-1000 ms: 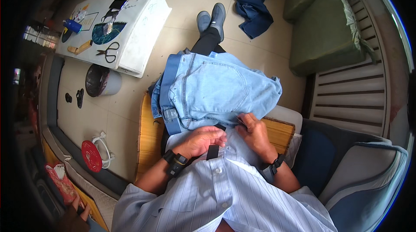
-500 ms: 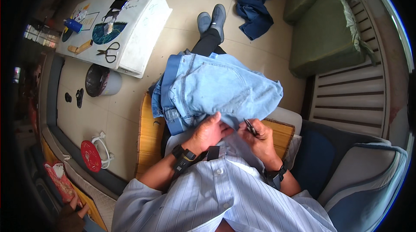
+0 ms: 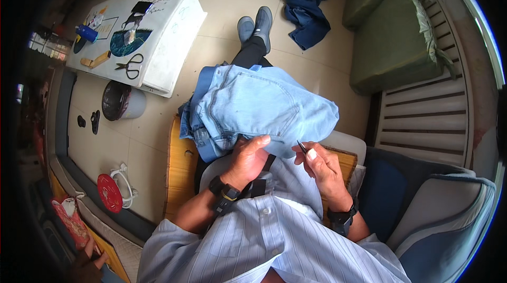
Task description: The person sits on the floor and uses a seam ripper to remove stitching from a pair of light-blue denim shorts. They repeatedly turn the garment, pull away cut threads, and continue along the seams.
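A light-blue denim garment with a darker blue band along its left side lies bunched across my lap. My left hand is at its near edge, fingers curled at the cloth and partly hidden, thumb pointing out over it. My right hand is closed around a small dark, slim, pointed tool. The tool's tip points up and to the left, just beside the garment's near right edge. Most of the tool is hidden in my fingers, so its exact kind does not show.
On the white table at far left lie black-handled scissors, a blue bottle and small items. Below it stands a lined bin. A red round stool is at left. Dark-blue cloth lies on the floor; green cushions stand right.
My right hand has turned and moved slightly right and down, away from my left hand, with the tool still in it. My left hand has shifted a little left; the garment has shifted slightly.
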Available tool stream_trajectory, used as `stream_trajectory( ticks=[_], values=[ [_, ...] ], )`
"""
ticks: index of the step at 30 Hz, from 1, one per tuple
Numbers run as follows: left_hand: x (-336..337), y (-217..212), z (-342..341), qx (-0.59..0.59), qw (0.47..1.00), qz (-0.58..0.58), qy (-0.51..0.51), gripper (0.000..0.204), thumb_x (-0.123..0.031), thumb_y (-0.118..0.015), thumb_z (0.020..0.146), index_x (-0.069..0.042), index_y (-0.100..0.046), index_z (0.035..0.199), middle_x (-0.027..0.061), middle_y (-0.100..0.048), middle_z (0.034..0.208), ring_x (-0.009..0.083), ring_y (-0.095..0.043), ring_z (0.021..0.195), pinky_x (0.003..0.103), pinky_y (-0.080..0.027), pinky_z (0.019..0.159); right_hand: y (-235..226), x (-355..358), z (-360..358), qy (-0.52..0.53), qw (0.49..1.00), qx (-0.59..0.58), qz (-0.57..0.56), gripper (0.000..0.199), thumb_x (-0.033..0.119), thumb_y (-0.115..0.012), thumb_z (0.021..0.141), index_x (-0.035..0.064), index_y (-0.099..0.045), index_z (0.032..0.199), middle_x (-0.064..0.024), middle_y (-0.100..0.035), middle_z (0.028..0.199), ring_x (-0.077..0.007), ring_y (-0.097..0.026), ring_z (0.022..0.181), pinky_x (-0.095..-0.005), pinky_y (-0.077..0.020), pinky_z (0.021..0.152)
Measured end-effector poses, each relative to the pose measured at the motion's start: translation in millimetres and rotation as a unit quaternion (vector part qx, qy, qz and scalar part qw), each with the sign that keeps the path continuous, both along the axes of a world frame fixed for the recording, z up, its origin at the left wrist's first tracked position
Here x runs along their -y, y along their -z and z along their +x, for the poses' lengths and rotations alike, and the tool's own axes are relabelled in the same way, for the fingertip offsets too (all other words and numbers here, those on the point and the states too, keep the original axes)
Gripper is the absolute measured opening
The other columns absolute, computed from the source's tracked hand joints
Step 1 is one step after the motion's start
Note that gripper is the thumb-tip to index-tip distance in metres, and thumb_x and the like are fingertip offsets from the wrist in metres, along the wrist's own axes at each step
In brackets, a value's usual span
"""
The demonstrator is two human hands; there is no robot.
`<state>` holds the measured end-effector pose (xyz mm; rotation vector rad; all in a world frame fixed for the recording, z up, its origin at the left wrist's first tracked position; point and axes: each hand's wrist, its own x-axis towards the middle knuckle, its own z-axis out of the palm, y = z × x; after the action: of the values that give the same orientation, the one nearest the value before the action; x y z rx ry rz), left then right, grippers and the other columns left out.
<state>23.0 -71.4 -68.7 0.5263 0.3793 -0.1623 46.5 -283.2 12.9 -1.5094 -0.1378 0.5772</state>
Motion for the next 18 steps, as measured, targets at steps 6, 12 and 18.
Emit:
stream_trajectory(
  ticks=[6,12,18],
  values=[
    [-9.6,-14.2,-12.3,0.009,0.998,0.053,-0.02,0.042,-0.004,-0.073,0.086,-0.003,-0.065,0.127,0.0082,-0.07,0.122,0.0241,-0.066,0.115,0.047,-0.05,0.108,-11.1,-12.9,9.1,-0.035,0.978,0.184,-0.091,0.023,0.015,-0.071,0.1,-0.0034,-0.07,0.114,-0.0111,-0.063,0.087,-0.0217,-0.062,0.078,-0.0346,-0.0494,0.074],
    [-7.5,-31.9,-13.5,0.002,0.998,0.05,-0.033,0.042,0.001,-0.072,0.086,-0.006,-0.068,0.127,0.0035,-0.07,0.122,0.0193,-0.064,0.117,0.043,-0.049,0.108,-1.1,-15.4,4.6,-0.033,0.931,0.324,-0.165,0.027,0.007,-0.08,0.091,-0.0022,-0.069,0.114,-0.0145,-0.062,0.086,-0.0305,-0.063,0.066,-0.0387,-0.0499,0.06],
    [-7.8,-30.6,-14.1,-0.003,0.999,0.034,-0.033,0.034,0.005,-0.071,0.088,-0.007,-0.072,0.12,0.0022,-0.073,0.115,0.0158,-0.067,0.11,0.038,-0.051,0.105,4.1,-14.4,4.0,-0.031,0.92,0.344,-0.186,0.028,0.006,-0.08,0.089,-0.0013,-0.068,0.114,-0.015,-0.062,0.086,-0.0327,-0.064,0.066,-0.04,-0.051,0.06]
  ],
)
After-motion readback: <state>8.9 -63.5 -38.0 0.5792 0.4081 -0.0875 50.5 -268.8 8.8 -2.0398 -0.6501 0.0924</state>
